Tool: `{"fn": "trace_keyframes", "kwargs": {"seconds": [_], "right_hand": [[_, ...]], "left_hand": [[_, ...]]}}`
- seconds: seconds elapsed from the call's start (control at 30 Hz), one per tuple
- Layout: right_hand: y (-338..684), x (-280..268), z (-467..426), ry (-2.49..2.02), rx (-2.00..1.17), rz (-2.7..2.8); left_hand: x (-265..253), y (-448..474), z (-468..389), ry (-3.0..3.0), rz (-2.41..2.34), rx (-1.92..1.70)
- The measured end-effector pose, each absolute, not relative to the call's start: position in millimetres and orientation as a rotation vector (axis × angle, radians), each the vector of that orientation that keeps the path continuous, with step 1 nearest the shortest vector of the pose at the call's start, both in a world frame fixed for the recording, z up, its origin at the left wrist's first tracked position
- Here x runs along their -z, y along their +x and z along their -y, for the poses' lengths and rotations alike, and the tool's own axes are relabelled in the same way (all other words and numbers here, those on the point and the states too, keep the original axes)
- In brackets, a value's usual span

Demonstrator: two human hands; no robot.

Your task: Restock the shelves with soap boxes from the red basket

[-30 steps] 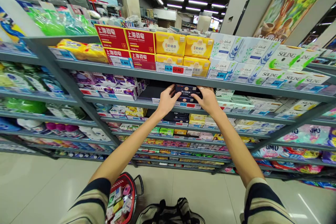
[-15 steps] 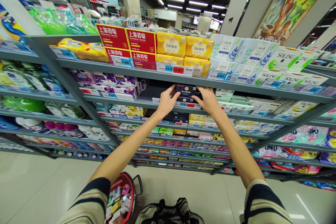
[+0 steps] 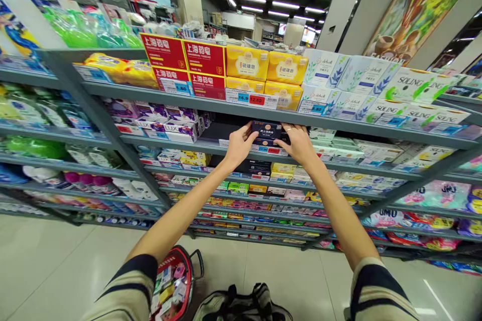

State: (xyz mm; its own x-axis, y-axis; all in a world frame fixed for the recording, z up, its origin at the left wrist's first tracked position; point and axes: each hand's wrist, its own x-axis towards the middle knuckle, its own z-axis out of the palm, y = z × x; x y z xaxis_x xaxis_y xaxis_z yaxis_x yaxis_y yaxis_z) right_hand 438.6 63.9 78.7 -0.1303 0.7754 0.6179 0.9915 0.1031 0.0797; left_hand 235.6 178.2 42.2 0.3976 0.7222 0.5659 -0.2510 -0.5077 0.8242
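Observation:
Dark navy soap boxes (image 3: pixel 266 130) are stacked at the front of the second shelf (image 3: pixel 211 148), between my two hands. My left hand (image 3: pixel 241 144) grips the stack's left side, fingers on top and thumb at the front. On the other side my right hand (image 3: pixel 297 141), with a ring on one finger, holds the right end the same way. To the left, the dark shelf surface shows beside purple and white LUX soap boxes (image 3: pixel 181 128). Pale green boxes (image 3: pixel 337 146) lie just right of my right hand.
Above are red soap boxes (image 3: pixel 205 57), yellow soap boxes (image 3: pixel 246 62) and white delvell boxes (image 3: pixel 324 67) behind price tags. The upper shelf's edge (image 3: pixel 211 108) runs close over my hands. A red basket (image 3: pixel 190 281) of small boxes stands on the floor by a striped bag (image 3: pixel 241 306).
Both hands stay on the dark soap boxes in nearly the same place. The view has shifted very slightly.

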Motion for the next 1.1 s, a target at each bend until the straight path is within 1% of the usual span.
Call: {"fn": "trace_keyframes", "kwargs": {"seconds": [0.83, 1.0, 1.1], "right_hand": [[440.8, -77.9, -65.1, -1.709, 0.689, 1.949], [441.4, -83.7, -60.9, -1.645, 0.659, 1.932], [435.0, -62.4, -36.9, -1.513, 0.645, 1.851]], "left_hand": [[-34.9, 240.0, -184.4, 1.746, -0.436, -1.326], [-42.7, 238.1, -179.9, 1.784, -0.502, -1.367], [-29.2, 217.6, -157.4, 1.724, -0.515, -1.449]]}}
